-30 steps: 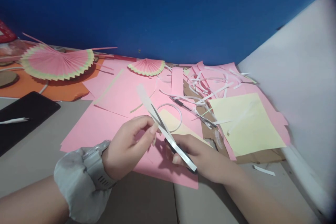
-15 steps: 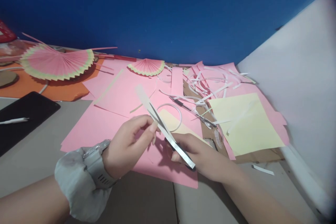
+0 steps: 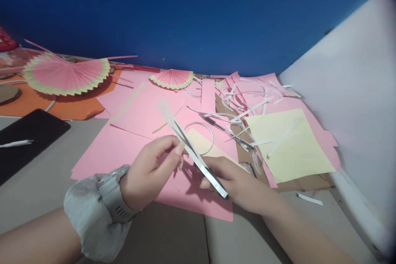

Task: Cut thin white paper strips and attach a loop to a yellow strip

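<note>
My left hand [image 3: 151,171] pinches a narrow white paper strip [image 3: 199,164] between thumb and forefinger, over the pink sheets. The strip slants from the upper left down across my right hand's fingers. My right hand [image 3: 230,178] is wrapped round dark-handled scissors [image 3: 219,179], with their blades pointing up and left beside the strip. The blades look slightly apart; the strip covers part of them. A white ring [image 3: 213,134] lies just beyond the hands, partly over a pale yellow piece of paper [image 3: 199,142].
Pink and yellow pleated fans [image 3: 66,72] lie at the back left on orange paper [image 3: 93,109], near a black phone [image 3: 40,132]. Rightward are a pen [image 3: 213,121], curled white strips [image 3: 247,111] and a yellow sheet [image 3: 293,148]. A blue wall [image 3: 185,20] stands behind.
The strip and scissors have shifted very slightly, with the strip's lower end a little further left. Both hands keep their hold.
</note>
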Tool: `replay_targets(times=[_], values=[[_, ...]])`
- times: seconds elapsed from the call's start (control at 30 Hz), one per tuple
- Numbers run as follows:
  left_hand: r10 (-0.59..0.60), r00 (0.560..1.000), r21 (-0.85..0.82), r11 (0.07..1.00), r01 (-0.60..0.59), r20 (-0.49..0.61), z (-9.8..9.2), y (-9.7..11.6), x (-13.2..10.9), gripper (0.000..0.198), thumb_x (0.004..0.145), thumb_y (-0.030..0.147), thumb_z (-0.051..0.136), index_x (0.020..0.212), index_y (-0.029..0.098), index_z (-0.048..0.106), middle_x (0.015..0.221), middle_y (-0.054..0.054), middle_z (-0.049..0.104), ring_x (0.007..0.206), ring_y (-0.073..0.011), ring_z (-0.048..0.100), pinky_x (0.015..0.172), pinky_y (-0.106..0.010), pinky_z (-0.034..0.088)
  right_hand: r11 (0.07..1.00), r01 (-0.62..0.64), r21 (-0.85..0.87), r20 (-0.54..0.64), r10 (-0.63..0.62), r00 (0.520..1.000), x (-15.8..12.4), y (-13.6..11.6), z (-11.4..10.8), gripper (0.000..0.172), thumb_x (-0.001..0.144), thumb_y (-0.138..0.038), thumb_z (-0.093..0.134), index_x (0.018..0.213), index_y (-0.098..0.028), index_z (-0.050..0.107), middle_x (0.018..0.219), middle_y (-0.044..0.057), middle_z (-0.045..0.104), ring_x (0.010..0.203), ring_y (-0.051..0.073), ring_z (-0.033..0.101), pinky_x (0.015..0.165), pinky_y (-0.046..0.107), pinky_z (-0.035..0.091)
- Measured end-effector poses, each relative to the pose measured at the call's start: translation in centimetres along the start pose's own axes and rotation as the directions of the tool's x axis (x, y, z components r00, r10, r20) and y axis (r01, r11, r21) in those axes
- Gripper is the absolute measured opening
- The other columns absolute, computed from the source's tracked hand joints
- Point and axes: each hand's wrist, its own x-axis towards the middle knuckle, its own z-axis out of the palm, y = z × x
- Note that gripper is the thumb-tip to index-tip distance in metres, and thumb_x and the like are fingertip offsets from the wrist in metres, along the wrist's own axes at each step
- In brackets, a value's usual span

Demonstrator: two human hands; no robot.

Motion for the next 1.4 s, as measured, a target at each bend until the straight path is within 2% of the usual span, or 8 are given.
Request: replay_targets(times=[0.2,0.73,1.0,1.2,1.4], values=[[0.002,1.0,-0.005,1.0,-0.002,-0.004,0.0,0.01,-0.09,0.028,0.093,0.028,0.036,0.069,0.018,0.048,0.064,0.002,0.05,0.061,-0.0108,0.049,0.062,-0.024,0.04,1.0,-0.001,0.024,-0.009,0.001,1.0,-0.07,0.07,-0.04,0.011,0.08,-0.02,0.058,0.072,-0.016,0.051,0.069,-0.006,0.053,0.061,0.008,0.045,0.056,0.02,0.031],[-0.002,1.0,0.002,1.0,0.002,-0.004,-0.04,0.2,-0.08,0.031,0.093,0.029,0.035,0.066,0.018,0.047,0.064,0.002,0.051,0.062,-0.0107,0.049,0.063,-0.024,0.04,1.0,0.017,0.021,-0.018,-0.017,1.0,-0.03,0.01,-0.16,0.016,0.081,-0.026,0.061,0.071,-0.016,0.052,0.068,-0.006,0.053,0.061,0.008,0.046,0.056,0.018,0.032],[0.04,0.989,0.06,0.998,-0.032,-0.14,-0.1,0.16,-0.4,0.023,0.092,0.028,0.039,0.074,0.019,0.05,0.066,0.004,0.051,0.062,-0.0094,0.048,0.061,-0.023,0.039,0.999,-0.012,0.049,0.026,0.011,1.0,-0.11,0.26,-0.22,0.013,0.082,-0.024,0.06,0.072,-0.018,0.053,0.064,-0.007,0.054,0.057,0.007,0.048,0.053,0.017,0.032],[0.039,0.993,0.058,0.998,-0.033,-0.114,-0.04,0.03,-0.3,0.026,0.093,0.028,0.038,0.071,0.019,0.048,0.065,0.004,0.049,0.061,-0.0086,0.047,0.061,-0.022,0.038,0.999,-0.027,0.037,0.016,0.026,1.0,-0.16,0.12,-0.24,0.012,0.08,-0.024,0.062,0.074,-0.019,0.054,0.066,-0.008,0.053,0.059,0.007,0.046,0.054,0.016,0.032],[0.043,0.997,0.01,0.999,-0.043,-0.06,-0.09,0.02,-0.18,0.025,0.093,0.024,0.037,0.071,0.019,0.047,0.065,0.004,0.049,0.061,-0.0087,0.047,0.062,-0.023,0.039,1.0,0.013,0.008,0.015,-0.013,1.0,-0.09,0.26,-0.32,0.014,0.08,-0.025,0.063,0.074,-0.018,0.053,0.069,-0.008,0.051,0.065,0.007,0.043,0.058,0.017,0.032]])
